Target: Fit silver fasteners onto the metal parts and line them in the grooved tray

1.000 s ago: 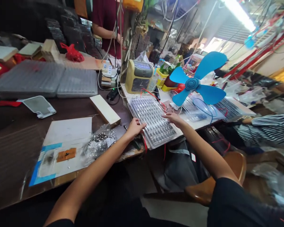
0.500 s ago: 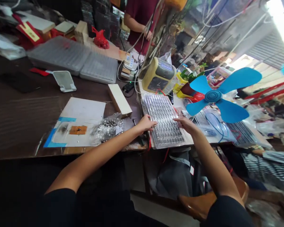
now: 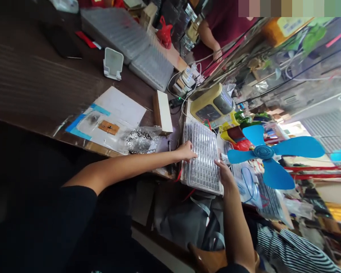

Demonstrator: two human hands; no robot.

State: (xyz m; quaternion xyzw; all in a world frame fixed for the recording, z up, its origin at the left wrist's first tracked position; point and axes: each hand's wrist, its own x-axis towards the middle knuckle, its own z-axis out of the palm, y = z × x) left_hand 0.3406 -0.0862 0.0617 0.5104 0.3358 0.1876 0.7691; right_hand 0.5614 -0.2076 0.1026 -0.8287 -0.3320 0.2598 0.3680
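Note:
A clear plastic tray [image 3: 203, 163] with rows of small metallic pieces lies at the right part of the bench. At its left edge my left hand [image 3: 186, 151] grips the rim, thumb on top and fingers curled. My right hand [image 3: 225, 172] is at the opposite edge, thumb on the rim and its other fingers hidden below. Left of the tray are a bag of small shiny parts [image 3: 140, 141], a dark pen-like tool [image 3: 169, 145] and a long pale block [image 3: 163, 113]. An orange-brown piece [image 3: 108, 127] sits on a white board [image 3: 122, 106].
A blue fan [image 3: 264, 151] stands right of my right hand. Behind the tray is a yellow device [image 3: 211, 106] with cables. Stacked clear trays [image 3: 152, 66] and a phone stand [image 3: 113, 63] are at the back left. A striped sleeve [image 3: 292, 246] shows at lower right.
The view has turned and tilted, so the bench slopes down to the right and the fan appears lower. Both hands remain at the tray's sides.

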